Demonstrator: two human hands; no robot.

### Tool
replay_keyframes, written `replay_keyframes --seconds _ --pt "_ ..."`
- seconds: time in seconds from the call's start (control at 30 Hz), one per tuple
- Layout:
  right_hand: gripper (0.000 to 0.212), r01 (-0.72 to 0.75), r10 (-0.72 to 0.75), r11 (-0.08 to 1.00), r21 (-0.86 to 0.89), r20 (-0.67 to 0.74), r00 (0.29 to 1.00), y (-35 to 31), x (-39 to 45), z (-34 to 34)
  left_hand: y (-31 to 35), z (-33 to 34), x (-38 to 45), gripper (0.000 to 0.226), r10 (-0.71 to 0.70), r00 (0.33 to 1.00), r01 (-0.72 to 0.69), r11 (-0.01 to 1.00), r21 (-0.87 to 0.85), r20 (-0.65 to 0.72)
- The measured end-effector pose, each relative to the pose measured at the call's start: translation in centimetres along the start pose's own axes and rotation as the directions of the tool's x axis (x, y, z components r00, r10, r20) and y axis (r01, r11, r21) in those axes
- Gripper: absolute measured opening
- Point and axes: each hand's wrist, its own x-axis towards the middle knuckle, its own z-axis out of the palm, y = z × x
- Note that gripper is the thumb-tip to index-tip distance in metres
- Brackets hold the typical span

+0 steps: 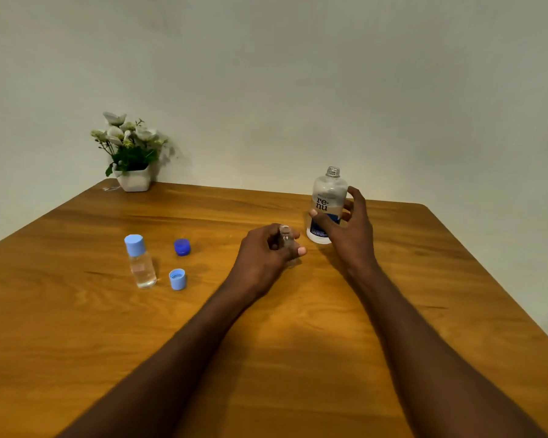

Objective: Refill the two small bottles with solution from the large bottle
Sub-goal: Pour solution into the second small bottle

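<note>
The large clear bottle [328,191] with a blue "renu" label stands uncapped at the table's far right. My right hand [351,235] curls around its lower half, thumb on the label and fingers behind it. My left hand [263,254] holds a small clear bottle [286,237] upright near the table's middle; its neck is uncapped and its body is mostly hidden by my fingers. A second small bottle [141,263] with a light blue cap on stands at the left, clear liquid inside.
A dark blue cap [182,247] and a light blue cap [177,279], open side up, lie between the capped bottle and my left hand. A white pot of flowers [133,178] stands at the wooden table's [298,327] far left corner, against the wall.
</note>
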Motion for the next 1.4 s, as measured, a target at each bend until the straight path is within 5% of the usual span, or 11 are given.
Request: replay_keyframes --seconds 0.33,0.57,0.9,1.4 --pt "0.074 0.077 -0.076 0.997 0.016 -0.016 0.997 0.4 0.4 0.3 -1.0 0.3 1.9 0.046 0.051 0.996 -0.039 0.986 0.162 -0.069" --pt "0.078 0.115 -0.112 0.992 0.047 -0.063 0.992 -0.5 -0.4 0.2 -0.4 0.1 1.7 0.038 0.061 0.969 -0.045 0.996 0.073 -0.239" --pt "0.084 0.242 -0.263 0.954 -0.177 -0.109 0.959 -0.8 -1.0 1.1 -0.1 -1.6 1.9 0.038 0.224 0.882 -0.135 0.963 0.231 -0.415" --pt "0.084 0.368 -0.419 0.827 -0.424 -0.030 0.908 -0.3 -1.2 1.3 -0.4 -1.5 1.8 0.038 0.278 0.875 -0.146 0.932 0.332 -0.395"
